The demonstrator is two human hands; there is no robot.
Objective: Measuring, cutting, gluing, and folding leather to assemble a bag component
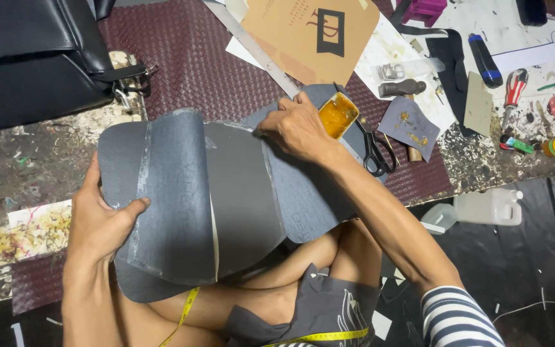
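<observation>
Leather fills the middle of the head view: a large dark grey leather sheet [226, 193] lies curved over the edge of the worktable [20, 160] and down toward the person's lap. The left hand [101, 222] grips the sheet's near left edge, thumb on top and fingers curled underneath, closed on the material. The right hand [297, 128] presses down on the sheet's far right part, fingers bent and fingertips flat against the surface, pinning rather than pinching it. Just beyond that hand sits an open tin of amber glue [338, 114], resting on the sheet's far corner. Black-handled scissors [374, 151] lie just beside the tin to the right. A long metal ruler [258, 48] runs diagonally from the far edge down toward the right hand. A tan cardboard pattern [309, 32] lies beyond the ruler, and a black bag [27, 58] rests at the far left. A yellow measuring tape [187, 308] trails across the person's legs.
</observation>
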